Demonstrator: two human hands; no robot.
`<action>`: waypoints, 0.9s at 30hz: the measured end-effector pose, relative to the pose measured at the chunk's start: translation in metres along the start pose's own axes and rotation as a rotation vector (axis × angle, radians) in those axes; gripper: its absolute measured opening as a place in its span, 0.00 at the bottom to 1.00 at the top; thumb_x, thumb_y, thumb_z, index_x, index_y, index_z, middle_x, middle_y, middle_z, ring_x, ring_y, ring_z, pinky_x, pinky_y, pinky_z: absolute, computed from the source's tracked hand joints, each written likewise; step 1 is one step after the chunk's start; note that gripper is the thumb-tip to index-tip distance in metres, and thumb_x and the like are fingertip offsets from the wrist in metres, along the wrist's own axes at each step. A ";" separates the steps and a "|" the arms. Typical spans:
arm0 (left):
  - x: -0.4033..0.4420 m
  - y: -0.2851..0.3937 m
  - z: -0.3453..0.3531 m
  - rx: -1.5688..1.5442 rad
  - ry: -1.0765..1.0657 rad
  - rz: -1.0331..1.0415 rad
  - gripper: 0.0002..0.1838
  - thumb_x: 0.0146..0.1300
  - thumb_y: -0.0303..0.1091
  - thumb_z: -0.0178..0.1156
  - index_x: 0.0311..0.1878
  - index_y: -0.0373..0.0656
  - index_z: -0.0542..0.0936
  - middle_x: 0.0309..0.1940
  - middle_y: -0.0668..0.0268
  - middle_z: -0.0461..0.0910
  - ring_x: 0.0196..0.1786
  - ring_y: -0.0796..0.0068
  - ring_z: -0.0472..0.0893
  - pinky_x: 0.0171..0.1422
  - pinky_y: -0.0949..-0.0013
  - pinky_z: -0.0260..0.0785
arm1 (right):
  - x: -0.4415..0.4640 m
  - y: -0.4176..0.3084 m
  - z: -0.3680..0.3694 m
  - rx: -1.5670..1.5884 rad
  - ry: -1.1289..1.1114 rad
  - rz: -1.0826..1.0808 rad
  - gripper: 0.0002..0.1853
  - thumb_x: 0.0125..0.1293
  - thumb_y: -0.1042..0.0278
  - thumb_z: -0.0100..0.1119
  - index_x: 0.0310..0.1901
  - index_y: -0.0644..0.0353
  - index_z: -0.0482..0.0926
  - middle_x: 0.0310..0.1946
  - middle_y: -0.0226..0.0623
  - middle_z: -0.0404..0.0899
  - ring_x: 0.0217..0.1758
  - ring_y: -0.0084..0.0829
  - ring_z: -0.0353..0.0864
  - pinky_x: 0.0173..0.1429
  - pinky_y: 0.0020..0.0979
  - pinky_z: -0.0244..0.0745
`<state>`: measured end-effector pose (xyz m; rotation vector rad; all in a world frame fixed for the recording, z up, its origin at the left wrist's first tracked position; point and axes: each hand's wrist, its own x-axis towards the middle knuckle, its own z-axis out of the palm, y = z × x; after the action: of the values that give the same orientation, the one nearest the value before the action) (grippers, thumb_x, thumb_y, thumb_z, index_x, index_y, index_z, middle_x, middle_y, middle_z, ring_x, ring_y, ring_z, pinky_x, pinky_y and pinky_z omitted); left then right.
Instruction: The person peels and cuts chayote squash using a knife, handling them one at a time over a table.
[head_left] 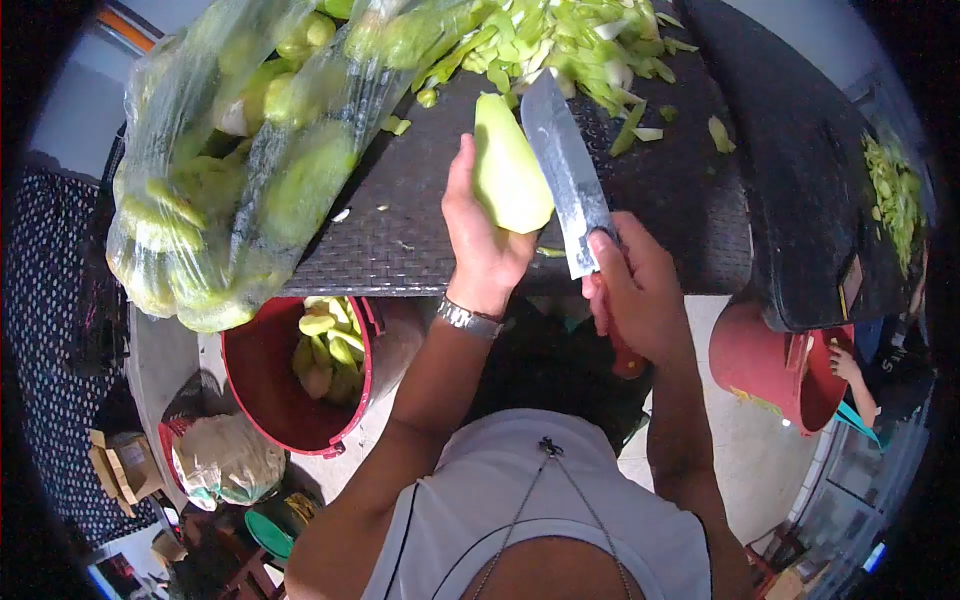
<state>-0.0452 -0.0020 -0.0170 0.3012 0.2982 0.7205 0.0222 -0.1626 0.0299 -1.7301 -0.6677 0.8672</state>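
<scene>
My left hand [485, 240] cradles a peeled, pale green oblong fruit [506, 170] from below and the left side, tilted over the woven dark table [400, 250]. In my right hand [640, 285] is a large knife [562, 150], gripped by its red handle. Its broad blade points away from me, close along the fruit's right side; I cannot tell whether it touches. Beyond the blade tip lies a heap of green peelings [570, 45]. Left of my left hand, a clear plastic bag [290, 190] full of green fruit hangs over the table's edge.
Below the table on the left stands a red bucket [235, 375] with peeled fruit [335, 345] inside. Another red bucket [750, 355] is at right, with another person's hand [845, 362] at it. A second dark table [800, 170] holds more peelings [890, 195]. A filled sack [230, 460] sits lower left.
</scene>
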 end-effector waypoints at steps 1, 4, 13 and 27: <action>0.000 -0.001 0.000 0.007 0.030 0.025 0.24 0.78 0.54 0.53 0.61 0.43 0.77 0.49 0.64 0.85 0.51 0.69 0.85 0.58 0.62 0.78 | -0.001 0.004 0.003 -0.005 -0.005 0.017 0.11 0.82 0.63 0.48 0.44 0.61 0.75 0.22 0.29 0.74 0.14 0.17 0.69 0.19 0.24 0.65; 0.000 -0.003 -0.005 0.029 0.025 0.002 0.23 0.78 0.51 0.52 0.63 0.43 0.78 0.53 0.64 0.86 0.53 0.67 0.85 0.62 0.61 0.76 | -0.002 0.010 0.008 0.004 0.016 0.006 0.11 0.83 0.63 0.47 0.43 0.61 0.74 0.22 0.29 0.74 0.14 0.17 0.69 0.19 0.25 0.65; -0.010 -0.008 0.004 0.167 0.062 0.050 0.25 0.79 0.52 0.52 0.62 0.41 0.78 0.50 0.64 0.86 0.49 0.71 0.86 0.55 0.66 0.79 | -0.004 0.015 0.006 -0.104 0.096 -0.032 0.12 0.82 0.61 0.49 0.44 0.62 0.72 0.20 0.36 0.77 0.16 0.25 0.76 0.21 0.32 0.70; -0.011 -0.013 0.005 0.178 0.099 0.035 0.25 0.78 0.53 0.52 0.62 0.40 0.78 0.50 0.64 0.86 0.49 0.70 0.86 0.56 0.64 0.79 | -0.006 0.022 0.015 -0.056 0.144 -0.052 0.12 0.83 0.62 0.46 0.44 0.60 0.74 0.21 0.30 0.74 0.15 0.17 0.69 0.20 0.25 0.64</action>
<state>-0.0437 -0.0193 -0.0156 0.4411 0.4535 0.7457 0.0067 -0.1655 0.0075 -1.7987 -0.6430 0.6869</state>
